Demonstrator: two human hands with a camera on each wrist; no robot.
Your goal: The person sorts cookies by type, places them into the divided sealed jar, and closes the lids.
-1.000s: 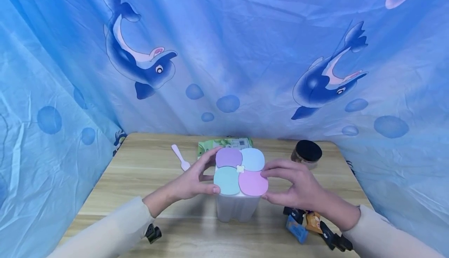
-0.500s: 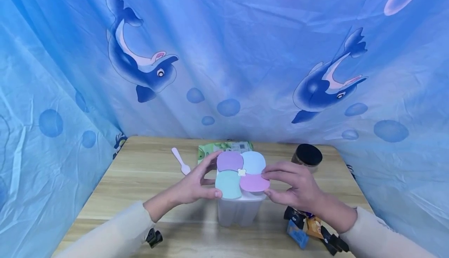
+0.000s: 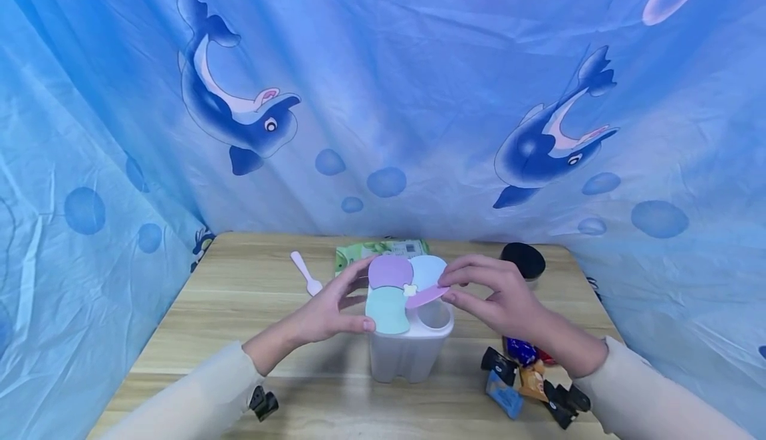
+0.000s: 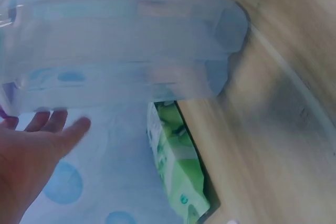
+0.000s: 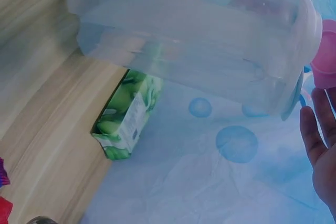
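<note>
On the table stands a translucent storage container point(image 3: 407, 357) with four petal-shaped flaps on its lid, lilac, pale blue, mint and pink. My left hand point(image 3: 332, 310) holds its upper left side, thumb at the front and fingers behind. With my right hand point(image 3: 499, 294) I pinch the edge of the pink flap point(image 3: 427, 297), which is tilted up over a round opening point(image 3: 437, 316). The raised pink flap point(image 5: 325, 56) also shows in the right wrist view, by my fingertips. In the left wrist view, the container's clear wall point(image 4: 115, 51) fills the upper part.
Behind the container lies a green packet point(image 3: 353, 254). A pale pink spoon point(image 3: 306, 274) is at the left, and a black-lidded jar point(image 3: 523, 260) at the back right. Several wrapped snacks point(image 3: 505, 393) lie near my right forearm. A dolphin-print curtain point(image 3: 383, 94) surrounds the table point(image 3: 197, 333).
My right hand has lifted the pink flap from lying flat to tilted up, uncovering the round opening beneath it. My left hand has stayed at the container's side.
</note>
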